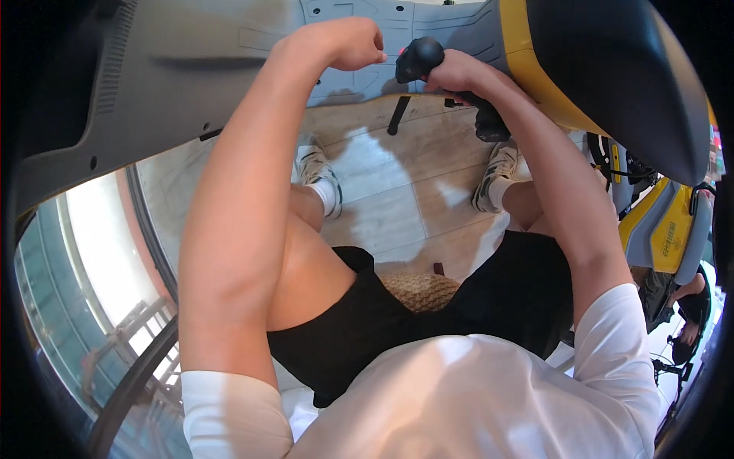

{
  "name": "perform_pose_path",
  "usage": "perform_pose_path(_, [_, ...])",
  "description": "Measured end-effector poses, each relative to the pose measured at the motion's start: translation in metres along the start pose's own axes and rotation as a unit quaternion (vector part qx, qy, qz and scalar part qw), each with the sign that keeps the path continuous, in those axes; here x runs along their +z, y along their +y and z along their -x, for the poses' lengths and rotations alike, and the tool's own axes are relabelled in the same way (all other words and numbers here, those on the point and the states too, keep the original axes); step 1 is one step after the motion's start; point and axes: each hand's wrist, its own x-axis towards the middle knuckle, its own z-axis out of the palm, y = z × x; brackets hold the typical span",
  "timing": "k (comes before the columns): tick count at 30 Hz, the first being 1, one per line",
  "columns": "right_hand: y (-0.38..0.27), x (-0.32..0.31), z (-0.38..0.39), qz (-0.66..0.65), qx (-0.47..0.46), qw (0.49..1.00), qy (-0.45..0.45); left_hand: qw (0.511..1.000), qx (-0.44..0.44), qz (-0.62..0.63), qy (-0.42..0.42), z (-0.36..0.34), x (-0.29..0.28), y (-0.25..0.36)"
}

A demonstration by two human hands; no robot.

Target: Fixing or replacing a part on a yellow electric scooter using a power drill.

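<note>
My right hand [457, 70] is closed round a black cordless drill [420, 59], whose rounded body points left and whose lower end [490, 125] shows below my wrist. A small red spot shows on the drill's far side. Left of it, my left hand [356, 44] is curled with its fingertips pinched together; anything held between them is too small or hidden to make out. Both hands are over the grey-blue footboard [455, 23] of a yellow and grey scooter, apart from each other. Several dark holes dot the footboard.
The scooter's black seat [619, 76] bulges at the upper right, and its grey front panel [183, 84] spans the upper left. I sit on a woven stool [420, 291] over a wood-plank floor [382, 191]. Another yellow scooter [667, 229] and a person's arm [690, 294] are at the right.
</note>
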Motion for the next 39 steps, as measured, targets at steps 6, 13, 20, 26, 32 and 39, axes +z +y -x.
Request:
perform_pose_path(6, [-0.008,0.002,0.0,0.096,-0.023,0.995,0.001,0.999,-0.015,-0.045,0.002,0.007,-0.01,0.008])
perform_pose_path(13, [0.012,-0.009,-0.006,0.008,-0.014,0.999,-0.038,0.999,-0.032,-0.025,-0.009,0.01,-0.01,0.008])
perform_pose_path(20, [0.01,-0.001,0.023,0.027,-0.036,0.996,0.083,1.0,0.01,-0.013,0.01,0.003,-0.001,-0.005])
perform_pose_path(26, [0.012,0.005,0.035,0.041,-0.08,0.986,0.139,0.999,-0.026,-0.03,0.009,0.01,-0.008,0.01])
perform_pose_path(32, [0.016,0.004,0.027,0.015,-0.041,0.993,0.106,0.999,-0.015,-0.039,0.008,0.007,-0.003,0.007])
perform_pose_path(39, [0.019,0.003,0.024,-0.059,-0.03,0.996,0.06,1.0,0.006,-0.026,-0.014,0.002,-0.002,0.003])
